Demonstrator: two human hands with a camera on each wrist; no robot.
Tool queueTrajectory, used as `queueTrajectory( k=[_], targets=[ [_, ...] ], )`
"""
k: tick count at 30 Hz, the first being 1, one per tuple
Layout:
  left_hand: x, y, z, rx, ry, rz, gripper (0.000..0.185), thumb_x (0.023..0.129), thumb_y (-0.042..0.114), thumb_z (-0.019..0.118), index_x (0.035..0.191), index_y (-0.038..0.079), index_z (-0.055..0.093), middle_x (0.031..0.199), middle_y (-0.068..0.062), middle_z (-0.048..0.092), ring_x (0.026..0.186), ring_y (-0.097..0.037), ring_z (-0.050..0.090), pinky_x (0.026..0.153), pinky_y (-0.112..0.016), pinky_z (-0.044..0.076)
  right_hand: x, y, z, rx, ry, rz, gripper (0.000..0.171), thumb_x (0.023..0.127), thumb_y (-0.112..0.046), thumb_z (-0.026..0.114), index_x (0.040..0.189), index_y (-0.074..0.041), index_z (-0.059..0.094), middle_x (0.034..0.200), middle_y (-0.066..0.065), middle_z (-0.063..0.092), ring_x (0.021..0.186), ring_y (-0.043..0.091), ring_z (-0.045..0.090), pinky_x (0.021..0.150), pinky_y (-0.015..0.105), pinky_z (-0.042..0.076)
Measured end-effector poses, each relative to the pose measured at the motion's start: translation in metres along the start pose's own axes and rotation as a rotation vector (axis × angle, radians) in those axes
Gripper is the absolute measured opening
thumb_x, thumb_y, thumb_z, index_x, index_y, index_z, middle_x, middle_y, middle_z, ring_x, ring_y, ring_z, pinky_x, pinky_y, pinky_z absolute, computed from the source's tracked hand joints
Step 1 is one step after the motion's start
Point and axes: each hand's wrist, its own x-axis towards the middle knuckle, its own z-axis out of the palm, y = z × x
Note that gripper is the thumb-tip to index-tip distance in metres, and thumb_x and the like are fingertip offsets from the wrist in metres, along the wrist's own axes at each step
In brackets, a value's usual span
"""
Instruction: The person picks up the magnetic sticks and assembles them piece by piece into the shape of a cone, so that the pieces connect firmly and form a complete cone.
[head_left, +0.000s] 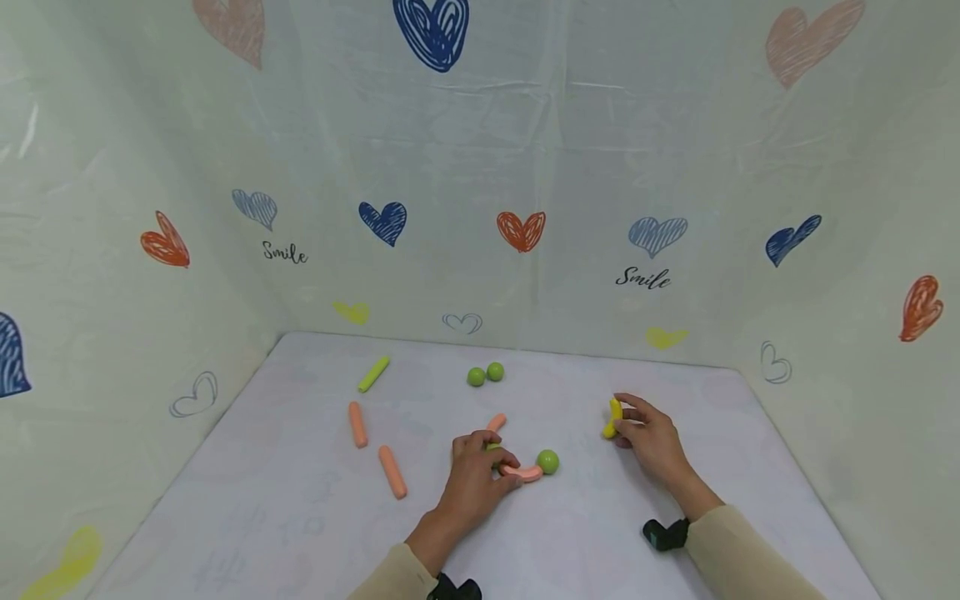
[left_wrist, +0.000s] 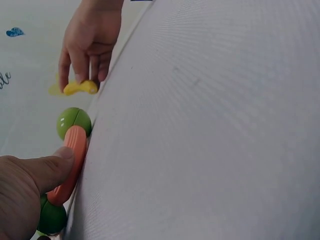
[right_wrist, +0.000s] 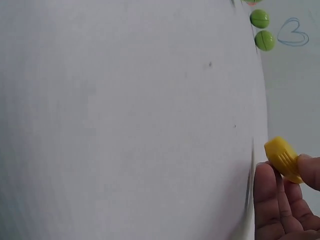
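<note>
Table: white surface, with heart-printed cloth walls behind and to both sides.
Far left items: a yellow-green stick towards the back; two orange sticks nearer the front, lying apart from each other.
Centre back: two green balls, touching, side by side.
Centre: a short orange piece, partly hidden behind the left hand.
Left hand: fingers curled, thumb pressing on a curved orange piece lying flat on the table.
Curved orange piece, ends: a green ball touches its far end; another green ball sits at the end under the palm.
Right hand: fingertips pinching a curved yellow piece, held at the table surface, well apart from the orange assembly.
</note>
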Motion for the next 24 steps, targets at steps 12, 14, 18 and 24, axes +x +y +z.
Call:
queueTrajectory(
  k=[12, 14, 18, 24],
  targets=[
    [0.000, 0.002, -0.001, 0.012, 0.003, -0.003, 0.008, 0.090, 0.025, 0.086, 0.095, 0.024, 0.080, 0.132, -0.003, 0.058, 0.123, -0.028, 0.042, 0.098, -0.046, 0.046, -0.002, -0.022, 0.036, 0.113, -0.098, 0.047, 0.045, 0.100, 0.001, 0.066, 0.144, -0.005, 0.058, 0.123, 0.025, 0.065, 0.087, 0.020, 0.073, 0.073, 0.029, 0.064],
    [0.000, 0.002, -0.001, 0.016, 0.003, -0.009, 0.008, 0.090, 0.026, 0.086, 0.095, 0.025, 0.081, 0.132, -0.002, 0.058, 0.123, -0.028, 0.042, 0.098, -0.046, 0.046, -0.003, -0.025, 0.043, 0.127, -0.116, 0.057, 0.045, 0.099, 0.001, 0.067, 0.143, -0.005, 0.060, 0.121, 0.024, 0.066, 0.085, 0.020, 0.073, 0.072, 0.030, 0.064],
    [0.001, 0.001, -0.001, 0.029, 0.004, -0.011, 0.008, 0.089, 0.027, 0.087, 0.094, 0.027, 0.080, 0.131, -0.001, 0.058, 0.124, -0.027, 0.042, 0.098, -0.045, 0.046, -0.003, -0.033, 0.056, 0.139, -0.156, 0.073, 0.045, 0.099, 0.001, 0.067, 0.143, -0.004, 0.062, 0.120, 0.023, 0.068, 0.082, 0.020, 0.073, 0.071, 0.032, 0.064],
    [0.001, 0.001, 0.000, 0.026, 0.001, -0.004, 0.009, 0.089, 0.027, 0.087, 0.095, 0.026, 0.081, 0.131, -0.003, 0.058, 0.124, -0.029, 0.042, 0.098, -0.046, 0.045, -0.002, -0.037, 0.068, 0.151, -0.188, 0.087, 0.043, 0.099, 0.000, 0.066, 0.142, -0.005, 0.064, 0.118, 0.021, 0.071, 0.082, 0.020, 0.072, 0.072, 0.032, 0.064]
  ],
)
